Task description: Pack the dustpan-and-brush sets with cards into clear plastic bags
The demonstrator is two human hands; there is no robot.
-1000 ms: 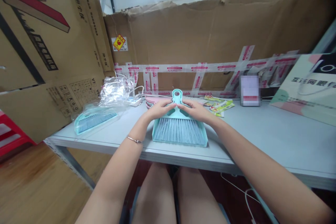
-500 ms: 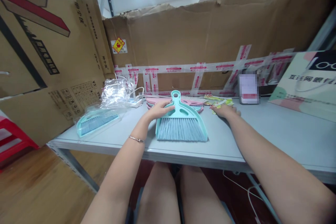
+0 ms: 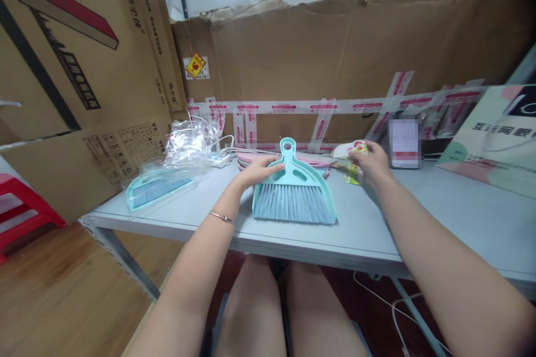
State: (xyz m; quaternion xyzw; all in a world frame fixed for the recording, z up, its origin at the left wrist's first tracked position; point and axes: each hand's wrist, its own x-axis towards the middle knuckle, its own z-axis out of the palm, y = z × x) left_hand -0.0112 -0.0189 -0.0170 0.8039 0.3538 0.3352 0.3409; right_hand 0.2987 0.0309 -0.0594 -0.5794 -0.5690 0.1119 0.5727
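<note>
A mint-green dustpan and brush set [image 3: 299, 177] stands at the table's middle, handle up, its blue-grey bristles facing me. My left hand [image 3: 260, 172] grips its left shoulder, thumb across the front and the other fingers partly hidden behind. To the right, my right hand [image 3: 372, 163] pinches a printed card [image 3: 344, 150], white with red and green marks. Below that hand lie more yellow-green printed cards [image 3: 353, 174]. Pink and mint dustpan sets [image 3: 250, 157] lie stacked behind the upright one, which partly hides them.
On the left lies another mint dustpan set [image 3: 159, 192] in clear plastic. Crumpled clear bags [image 3: 190, 142] and a white power strip [image 3: 221, 160] are behind it. A phone [image 3: 405, 145] and a printed board [image 3: 489, 142] stand at right. Cardboard [image 3: 293, 61] walls the back.
My right hand has risen from the pile of cards with a card in its fingers. My left hand still holds the dustpan and brush set. The view has shifted slightly.
</note>
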